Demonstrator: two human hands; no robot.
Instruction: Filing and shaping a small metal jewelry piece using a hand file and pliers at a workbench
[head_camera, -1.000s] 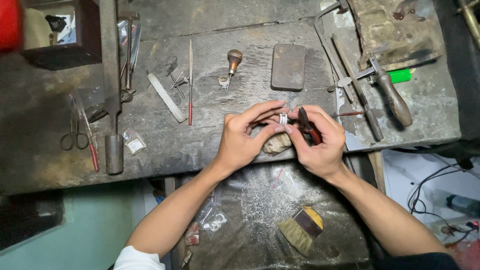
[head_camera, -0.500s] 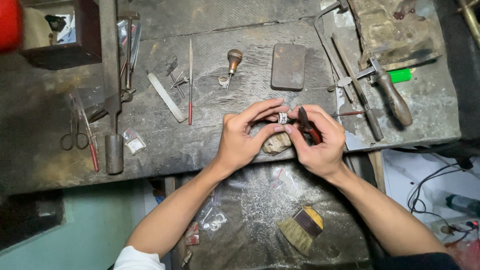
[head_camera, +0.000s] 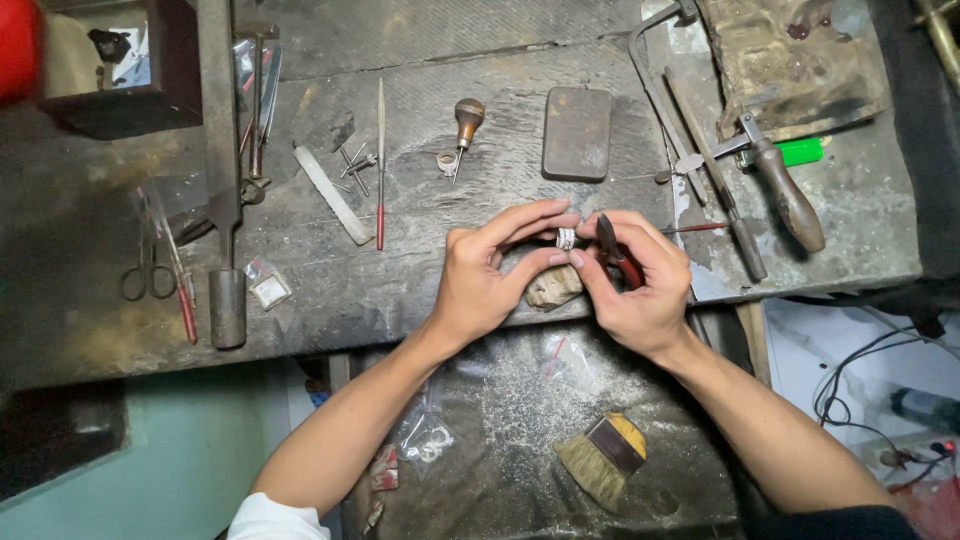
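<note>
Scarred dark workbench (head_camera: 420, 290), small silvery stone-set ring (head_camera: 566, 238) between both hands' fingertips (head_camera: 553, 220).

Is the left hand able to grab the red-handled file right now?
Probably not yet: the left hand is busy pinching the ring. The file lies uncovered on the bench, nothing blocking it.

I am holding a small silvery ring (head_camera: 566, 238), its band looking studded with tiny pale stones, pinched between the fingertips of my left hand (head_camera: 487, 275) and my right hand (head_camera: 632, 284) just above the front edge of the desk (head_camera: 420, 280). In my right hand I am also gripping pliers (head_camera: 616, 252) with dark jaws and red handles, the jaws pointing up and away from me, right beside the ring. Below the ring, a worn pale wooden peg (head_camera: 553, 287) is jutting out from the desk edge under my fingers.
</note>
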